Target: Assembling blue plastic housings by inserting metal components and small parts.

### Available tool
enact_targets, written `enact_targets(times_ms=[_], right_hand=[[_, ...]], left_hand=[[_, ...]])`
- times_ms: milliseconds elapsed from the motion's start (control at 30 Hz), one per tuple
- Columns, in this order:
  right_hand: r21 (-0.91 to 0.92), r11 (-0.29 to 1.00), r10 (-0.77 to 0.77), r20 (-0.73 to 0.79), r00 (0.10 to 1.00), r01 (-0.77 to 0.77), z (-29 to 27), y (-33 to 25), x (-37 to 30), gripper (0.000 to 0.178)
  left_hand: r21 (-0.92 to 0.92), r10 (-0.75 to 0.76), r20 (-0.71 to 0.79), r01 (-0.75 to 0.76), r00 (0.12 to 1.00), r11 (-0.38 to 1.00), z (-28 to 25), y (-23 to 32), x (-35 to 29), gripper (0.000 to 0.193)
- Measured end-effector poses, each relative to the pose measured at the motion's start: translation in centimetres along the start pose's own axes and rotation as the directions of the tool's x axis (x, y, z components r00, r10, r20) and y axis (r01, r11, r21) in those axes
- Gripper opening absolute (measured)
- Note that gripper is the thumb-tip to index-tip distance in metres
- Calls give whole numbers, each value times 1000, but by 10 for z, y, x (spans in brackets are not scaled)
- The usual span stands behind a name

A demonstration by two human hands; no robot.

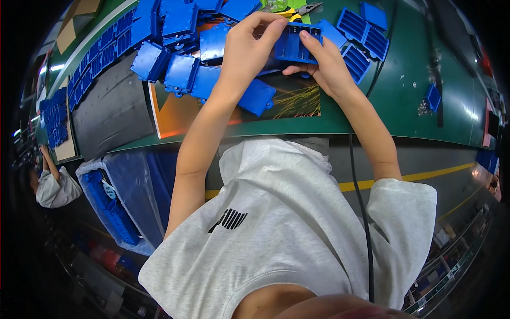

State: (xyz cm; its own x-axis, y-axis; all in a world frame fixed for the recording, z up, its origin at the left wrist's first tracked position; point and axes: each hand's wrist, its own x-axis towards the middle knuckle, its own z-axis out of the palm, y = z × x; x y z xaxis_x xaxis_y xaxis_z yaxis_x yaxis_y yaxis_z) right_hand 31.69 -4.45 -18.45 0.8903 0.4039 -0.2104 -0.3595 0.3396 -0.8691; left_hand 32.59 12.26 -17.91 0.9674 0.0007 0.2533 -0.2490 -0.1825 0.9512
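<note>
A blue plastic battery case (289, 47) with open slots is tilted up over the far side of the bench. My right hand (330, 66) grips it, with the thumb over its upper right part and fingers beneath. At the upper left corner of the case is my left hand (247, 50), thumb and forefinger pinched together. What sits between those fingertips, if anything, is hidden. Just beyond the case lie pliers with yellow handles (295, 13). Several closed blue cases (181, 72) are piled beside and under my left wrist. More slotted blue cases (355, 63) lie right of my right hand.
Rows of blue parts (101, 56) stretch along the left of the green bench (409, 114). A black mat (114, 125) lies nearer. Small metal pieces (423, 109) sit by a blue part at right. A plastic-lined crate (114, 207) stands below left; another person (56, 186) is at far left.
</note>
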Motion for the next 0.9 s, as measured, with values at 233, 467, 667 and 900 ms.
enact_targets(times_ms=[233, 467, 667, 900], right_hand=[[-75, 995, -64, 14, 998, 65, 0, 6, 1, 43], [-200, 960, -229, -154, 961, 196, -7, 18, 3, 42], [-440, 842, -425, -187, 886, 312, -1, 7, -4, 36], [-507, 696, -628, -85, 774, 509, 0, 6, -11, 34]], left_hand=[[-127, -189, 128, 205, 973, 970, -1, -3, 0, 31], [-116, -207, 223, 237, 952, 965, 3, -2, -1, 33], [-122, -170, 245, 204, 954, 971, 2, 13, -5, 32], [-241, -93, 270, 161, 958, 957, 4, 12, -9, 31]])
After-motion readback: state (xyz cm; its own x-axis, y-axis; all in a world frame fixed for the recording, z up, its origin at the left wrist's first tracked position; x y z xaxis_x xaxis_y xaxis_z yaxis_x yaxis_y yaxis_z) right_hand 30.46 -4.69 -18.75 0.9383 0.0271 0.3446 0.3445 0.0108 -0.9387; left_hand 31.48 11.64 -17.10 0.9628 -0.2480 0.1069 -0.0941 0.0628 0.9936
